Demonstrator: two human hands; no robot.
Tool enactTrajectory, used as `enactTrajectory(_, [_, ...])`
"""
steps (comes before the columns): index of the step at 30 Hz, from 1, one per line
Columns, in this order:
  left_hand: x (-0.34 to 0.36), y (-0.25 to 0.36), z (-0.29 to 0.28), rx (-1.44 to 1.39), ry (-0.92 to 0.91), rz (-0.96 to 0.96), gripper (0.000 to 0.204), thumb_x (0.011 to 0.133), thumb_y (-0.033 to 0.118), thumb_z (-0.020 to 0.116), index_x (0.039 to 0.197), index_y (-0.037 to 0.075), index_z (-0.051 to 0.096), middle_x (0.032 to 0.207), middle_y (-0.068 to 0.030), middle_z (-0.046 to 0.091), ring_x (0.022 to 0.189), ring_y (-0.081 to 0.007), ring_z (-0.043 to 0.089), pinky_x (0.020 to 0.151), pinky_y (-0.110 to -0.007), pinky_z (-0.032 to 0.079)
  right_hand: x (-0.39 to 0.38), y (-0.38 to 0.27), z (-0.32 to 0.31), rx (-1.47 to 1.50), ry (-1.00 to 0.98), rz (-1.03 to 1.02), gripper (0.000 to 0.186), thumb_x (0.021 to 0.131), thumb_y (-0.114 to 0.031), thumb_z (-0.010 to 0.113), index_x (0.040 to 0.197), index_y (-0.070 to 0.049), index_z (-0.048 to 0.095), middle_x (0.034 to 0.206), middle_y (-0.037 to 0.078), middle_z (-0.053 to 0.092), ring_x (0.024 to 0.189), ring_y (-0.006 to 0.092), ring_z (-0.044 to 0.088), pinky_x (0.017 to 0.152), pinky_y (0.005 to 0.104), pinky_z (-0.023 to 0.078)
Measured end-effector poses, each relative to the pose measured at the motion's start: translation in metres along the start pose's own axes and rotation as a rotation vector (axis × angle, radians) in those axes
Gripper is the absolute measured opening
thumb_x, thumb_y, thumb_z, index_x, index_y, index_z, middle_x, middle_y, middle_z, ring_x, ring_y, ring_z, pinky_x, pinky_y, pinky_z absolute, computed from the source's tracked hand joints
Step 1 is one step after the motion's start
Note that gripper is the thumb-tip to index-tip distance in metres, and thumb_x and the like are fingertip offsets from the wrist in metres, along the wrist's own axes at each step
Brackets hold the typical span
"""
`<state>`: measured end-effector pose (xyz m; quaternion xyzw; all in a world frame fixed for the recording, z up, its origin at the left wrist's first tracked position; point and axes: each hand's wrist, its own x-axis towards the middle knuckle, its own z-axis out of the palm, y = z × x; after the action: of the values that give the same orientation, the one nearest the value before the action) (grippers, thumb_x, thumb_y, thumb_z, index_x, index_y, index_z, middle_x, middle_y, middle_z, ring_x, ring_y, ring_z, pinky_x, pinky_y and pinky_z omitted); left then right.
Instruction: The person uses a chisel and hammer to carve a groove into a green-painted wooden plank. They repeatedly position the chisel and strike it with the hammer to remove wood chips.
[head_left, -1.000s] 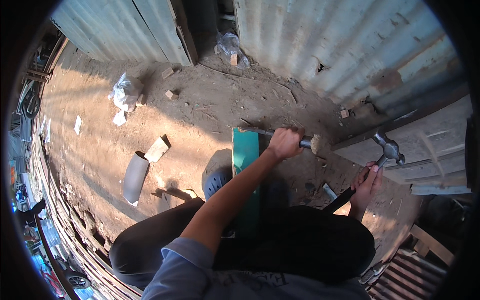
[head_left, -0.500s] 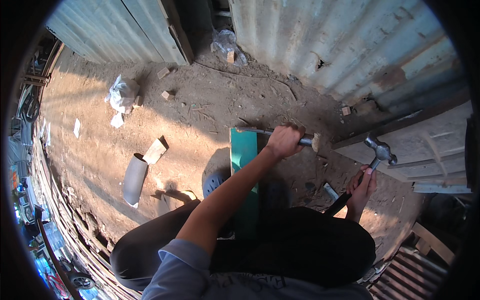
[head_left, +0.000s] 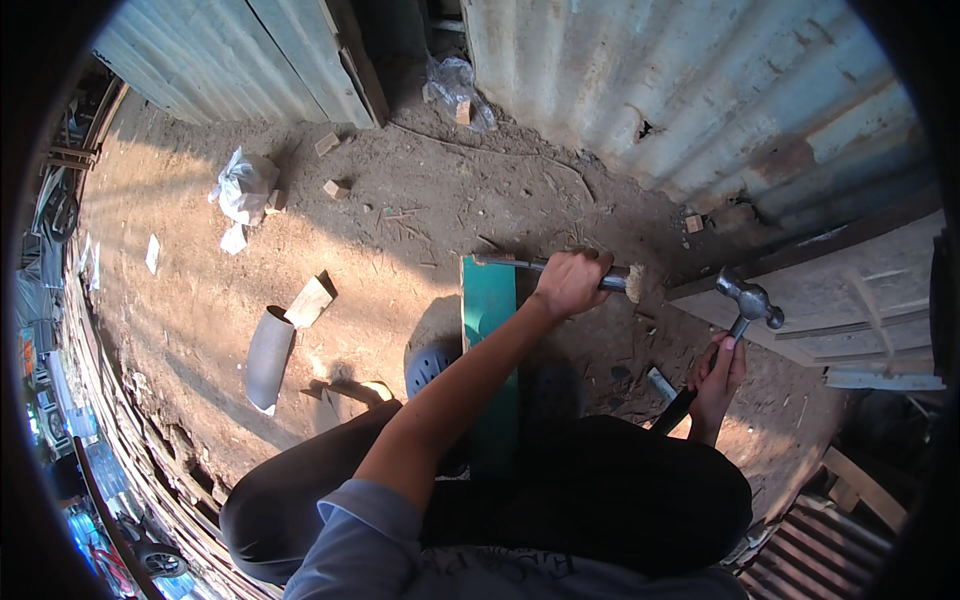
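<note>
My left hand (head_left: pixel 572 283) is closed around a chisel (head_left: pixel 615 283) with a dark handle and a pale, frayed butt end. Its narrow blade lies sideways across the far end of a green board (head_left: pixel 488 300), which stretches out from between my legs. Over on the right, my right hand (head_left: pixel 716 375) grips a ball-peen hammer (head_left: pixel 750 300) by its dark shaft, below the metal head. The hammer head is apart from the chisel's butt, to its right. My knees and lap hide the near end of the board.
Corrugated metal sheets (head_left: pixel 690 90) stand at the back. On the dirt ground lie a grey curved piece (head_left: pixel 268 360), a wood block (head_left: pixel 310 302), a white plastic bag (head_left: pixel 243 188) and a clear bag (head_left: pixel 455 85). A pale panel (head_left: pixel 860 290) leans at right.
My right hand and the hammer have shifted slightly left, toward the chisel. The left hand, chisel and green board look almost unmoved.
</note>
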<state>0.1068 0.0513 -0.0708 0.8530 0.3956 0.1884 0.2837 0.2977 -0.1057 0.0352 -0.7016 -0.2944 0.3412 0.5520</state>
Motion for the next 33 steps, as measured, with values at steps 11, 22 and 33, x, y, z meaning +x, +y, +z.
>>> enactTrajectory(11, [0.000, -0.003, 0.002, 0.014, 0.030, 0.010, 0.025, 0.075, 0.025, 0.065, 0.092, 0.009, 0.059, 0.083, -0.0129, 0.066, 0.078, -0.0321, 0.067, 0.069, -0.044, 0.054, 0.001, 0.002, 0.002, -0.026, -0.023, -0.024, 0.027, 0.103, -0.032, 0.040, 0.098, -0.007, 0.049, 0.056, -0.003, 0.033, 0.040, 0.0042, 0.028, 0.036, 0.0219, 0.025])
enactTrajectory(22, [-0.002, -0.003, 0.007, 0.022, -0.005, 0.002, 0.025, 0.074, 0.025, 0.066, 0.091, 0.009, 0.059, 0.082, -0.0126, 0.066, 0.078, -0.0321, 0.067, 0.068, -0.044, 0.053, -0.005, -0.003, 0.004, -0.021, 0.026, 0.031, 0.030, 0.102, -0.035, 0.042, 0.099, -0.006, 0.050, 0.059, -0.001, 0.037, 0.041, 0.0051, 0.031, 0.035, 0.0222, 0.027])
enactTrajectory(33, [0.001, -0.005, 0.007, 0.017, 0.136, 0.004, 0.024, 0.073, 0.024, 0.070, 0.087, 0.009, 0.057, 0.083, -0.0106, 0.065, 0.077, -0.0316, 0.066, 0.065, -0.043, 0.052, 0.000, 0.032, 0.030, -0.049, -0.124, 0.298, 0.032, 0.101, -0.044, 0.041, 0.098, -0.012, 0.047, 0.062, -0.002, 0.036, 0.041, 0.0065, 0.031, 0.036, 0.0233, 0.029])
